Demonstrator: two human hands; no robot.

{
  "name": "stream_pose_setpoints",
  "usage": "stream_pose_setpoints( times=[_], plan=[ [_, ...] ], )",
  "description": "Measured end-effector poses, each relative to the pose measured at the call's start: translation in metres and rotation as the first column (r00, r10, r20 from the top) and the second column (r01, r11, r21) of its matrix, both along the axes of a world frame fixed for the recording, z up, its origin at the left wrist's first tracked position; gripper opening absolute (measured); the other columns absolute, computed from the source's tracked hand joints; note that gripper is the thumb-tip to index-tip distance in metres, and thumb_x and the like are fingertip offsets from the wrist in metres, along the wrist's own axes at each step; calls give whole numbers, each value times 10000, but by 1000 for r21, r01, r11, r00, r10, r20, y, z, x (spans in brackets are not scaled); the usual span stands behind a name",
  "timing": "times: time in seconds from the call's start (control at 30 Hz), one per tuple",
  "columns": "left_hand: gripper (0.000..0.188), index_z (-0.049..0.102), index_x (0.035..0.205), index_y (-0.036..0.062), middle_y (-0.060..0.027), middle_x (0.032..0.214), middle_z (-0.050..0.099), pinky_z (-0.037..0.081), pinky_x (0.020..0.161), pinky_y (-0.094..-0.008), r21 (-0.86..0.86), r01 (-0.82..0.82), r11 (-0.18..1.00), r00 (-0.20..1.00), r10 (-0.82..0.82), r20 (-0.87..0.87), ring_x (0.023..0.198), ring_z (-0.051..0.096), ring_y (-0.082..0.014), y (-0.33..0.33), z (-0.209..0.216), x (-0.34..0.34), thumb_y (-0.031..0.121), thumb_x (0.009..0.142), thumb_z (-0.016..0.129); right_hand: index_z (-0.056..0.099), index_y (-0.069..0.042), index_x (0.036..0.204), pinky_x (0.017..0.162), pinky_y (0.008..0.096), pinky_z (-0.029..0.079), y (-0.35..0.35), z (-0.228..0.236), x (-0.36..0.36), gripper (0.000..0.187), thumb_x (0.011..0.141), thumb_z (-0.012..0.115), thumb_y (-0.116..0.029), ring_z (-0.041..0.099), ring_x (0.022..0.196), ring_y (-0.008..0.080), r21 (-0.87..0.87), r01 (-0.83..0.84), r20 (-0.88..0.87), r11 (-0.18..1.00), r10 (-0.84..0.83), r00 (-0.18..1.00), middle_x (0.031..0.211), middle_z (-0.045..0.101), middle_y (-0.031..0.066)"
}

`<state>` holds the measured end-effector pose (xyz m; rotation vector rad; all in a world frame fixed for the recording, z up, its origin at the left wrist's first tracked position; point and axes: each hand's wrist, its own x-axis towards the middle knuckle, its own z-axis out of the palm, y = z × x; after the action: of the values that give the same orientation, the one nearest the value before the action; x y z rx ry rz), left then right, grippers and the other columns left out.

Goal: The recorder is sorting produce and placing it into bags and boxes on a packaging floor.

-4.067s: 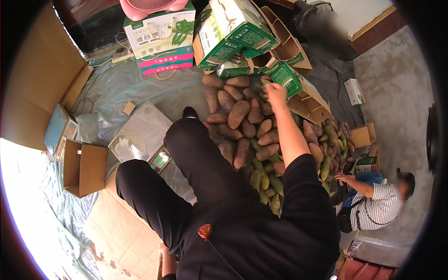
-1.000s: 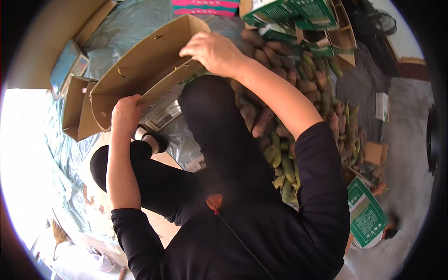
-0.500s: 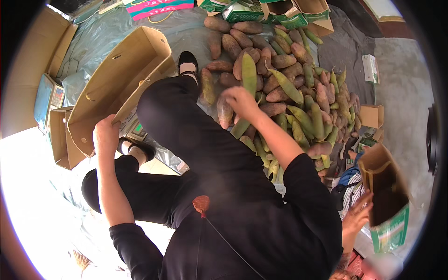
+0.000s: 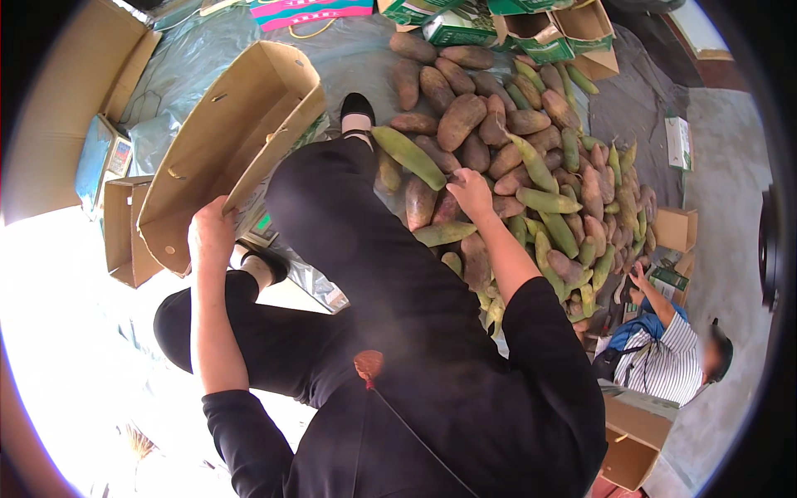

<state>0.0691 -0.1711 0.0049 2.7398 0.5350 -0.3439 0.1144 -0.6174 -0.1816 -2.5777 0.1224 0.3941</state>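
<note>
My left hand (image 4: 212,236) is closed on the near rim of a tall open cardboard box (image 4: 187,178), which leans on its side to my left; the part of the inside that shows is bare. My right hand (image 4: 473,195) reaches into a heap of large root vegetables, green and reddish-brown, like long radishes. Its fingers are curled over the top of a reddish-brown root (image 4: 447,209); whether they grip it is hidden. Just left of the fingertips, a long green root (image 4: 409,158) lies slanted across the heap's near-left edge, next to my shoe (image 4: 357,112).
A scale with a green display (image 4: 263,222) is partly under the box. Green cartons (image 4: 531,33) and a pink bag (image 4: 311,10) stand at the far side. At right, a person in a striped shirt (image 4: 664,357) bends by the heap, with an open carton (image 4: 635,440) nearer me.
The long green root that stood out upright beside my right hand now lies slanted to its left. My right hand is lower on the heap. The carton at right has moved nearer.
</note>
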Motion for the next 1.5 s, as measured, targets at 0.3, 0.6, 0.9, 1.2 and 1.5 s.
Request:
stream_pose_setpoints(
  times=[0.3, 0.6, 0.9, 1.2, 1.5],
  plan=[
    [201, 649, 1012, 91, -178, 918, 646, 477, 788, -432, -42, -18, 999, 999, 16, -46, 900, 608, -362, 2, -1, 0, 136, 825, 593, 422, -174, 1312, 940, 501, 409, 77, -16, 61, 705, 696, 741, -304, 446, 1200, 284, -257, -143, -177, 956, 99, 979, 1260, 499, 62],
    [193, 659, 994, 87, -145, 920, 654, 493, 778, -413, -5, 9, 1000, 999, -10, -51, 885, 619, -333, 10, -1, -5, 113, 810, 607, 467, -150, 1262, 930, 491, 416, 103, -31, 74, 682, 675, 784, -293, 470, 1187, 288, -392, -154, -216, 907, 72, 974, 1242, 527, 76],
    [196, 668, 986, 85, -141, 875, 661, 500, 773, -408, 30, -13, 999, 1000, 14, -28, 864, 627, -329, 23, 5, -9, 114, 798, 619, 542, -11, 1181, 833, 323, 475, 92, -5, 110, 578, 644, 754, -43, 594, 937, 203, 525, 187, -316, 830, -13, 949, 1030, 624, 81],
    [273, 677, 1014, 93, -154, 908, 666, 502, 799, -399, 50, -35, 998, 999, 35, 1, 877, 632, -332, 27, -3, -7, 70, 752, 603, 500, 24, 1240, 942, 303, 425, 202, 226, 162, 577, 704, 709, -18, 548, 1072, 166, 679, -515, 305, 524, 437, 846, 1162, 587, 104],
    [257, 677, 1012, 110, -136, 893, 670, 516, 774, -393, 120, 70, 990, 996, -76, 39, 865, 642, -314, 29, -8, -8, 61, 776, 590, 584, -167, 1183, 886, 434, 474, 334, 190, 147, 557, 656, 762, -197, 535, 1120, 260, -97, -927, 268, 362, 907, 326, 1174, 610, 21]
  ],
)
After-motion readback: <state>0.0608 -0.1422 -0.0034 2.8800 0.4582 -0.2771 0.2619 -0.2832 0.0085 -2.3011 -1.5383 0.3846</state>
